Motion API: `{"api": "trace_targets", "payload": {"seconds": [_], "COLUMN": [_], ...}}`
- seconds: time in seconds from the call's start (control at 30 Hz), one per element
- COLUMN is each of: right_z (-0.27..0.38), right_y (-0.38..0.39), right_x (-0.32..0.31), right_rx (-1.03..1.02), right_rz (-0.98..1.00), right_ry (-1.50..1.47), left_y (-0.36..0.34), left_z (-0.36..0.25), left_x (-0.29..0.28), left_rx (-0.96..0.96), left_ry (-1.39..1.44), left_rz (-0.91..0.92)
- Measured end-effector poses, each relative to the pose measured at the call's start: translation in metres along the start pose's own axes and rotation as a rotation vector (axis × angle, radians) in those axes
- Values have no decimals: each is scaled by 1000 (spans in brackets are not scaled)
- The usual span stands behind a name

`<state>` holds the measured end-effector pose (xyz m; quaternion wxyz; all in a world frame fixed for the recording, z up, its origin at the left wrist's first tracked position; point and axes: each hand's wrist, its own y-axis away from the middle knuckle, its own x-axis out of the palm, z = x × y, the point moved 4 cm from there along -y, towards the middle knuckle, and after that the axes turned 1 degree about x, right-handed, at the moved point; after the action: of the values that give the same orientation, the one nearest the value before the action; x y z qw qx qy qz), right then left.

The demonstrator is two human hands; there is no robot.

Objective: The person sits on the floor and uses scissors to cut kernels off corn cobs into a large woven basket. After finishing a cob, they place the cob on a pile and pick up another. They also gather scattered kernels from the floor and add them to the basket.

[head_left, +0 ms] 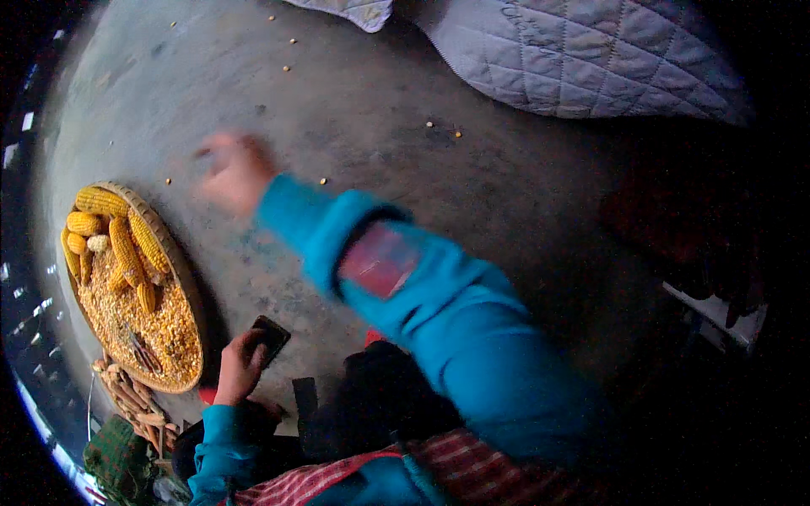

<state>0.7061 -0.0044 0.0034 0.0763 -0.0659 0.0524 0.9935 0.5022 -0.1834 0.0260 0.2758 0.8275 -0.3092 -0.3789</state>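
My left hand (240, 368) is closed around a dark, flat, rectangular object that looks like a smartphone (272, 339), low over my lap. My right arm, in a blue sleeve with a reddish patch, reaches across to the left. At its end my right hand (236, 174) hangs above the concrete floor, blurred by motion, so whether it holds anything cannot be made out. Left of both hands lies a round woven tray (187, 291) of loose corn kernels (160, 319). Several yellow corn cobs (123, 250) rest at its far end, and a thin dark tool (145, 354) lies on the kernels.
Stripped corncobs (135, 398) are heaped by the tray's near side, beside a green woven cloth (118, 455). A pale quilted cover (582, 63) hangs at the upper right. Stray kernels (457, 134) dot the concrete floor (371, 93). Deep shadow hides most of the right side.
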Motion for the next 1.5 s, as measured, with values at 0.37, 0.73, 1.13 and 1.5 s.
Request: {"api": "trace_targets", "payload": {"seconds": [0.37, 0.73, 1.13, 1.5], "right_z": [-141, -151, -154, -162], "right_y": [64, 56, 40, 22], "right_x": [-293, -274, -274, -246], "right_rx": [253, 300, 327, 49], "right_rz": [-328, -141, -265, -174], "right_ry": [1001, 1091, 849, 1041], "left_y": [-186, -231, -235, -248], "left_z": [-21, -85, -92, -113], "left_x": [-5, 42, 36, 74], "left_rx": [296, 231, 262, 293], "left_ry": [40, -516, -345, -348], "left_rz": [-387, -274, -279, -288]}}
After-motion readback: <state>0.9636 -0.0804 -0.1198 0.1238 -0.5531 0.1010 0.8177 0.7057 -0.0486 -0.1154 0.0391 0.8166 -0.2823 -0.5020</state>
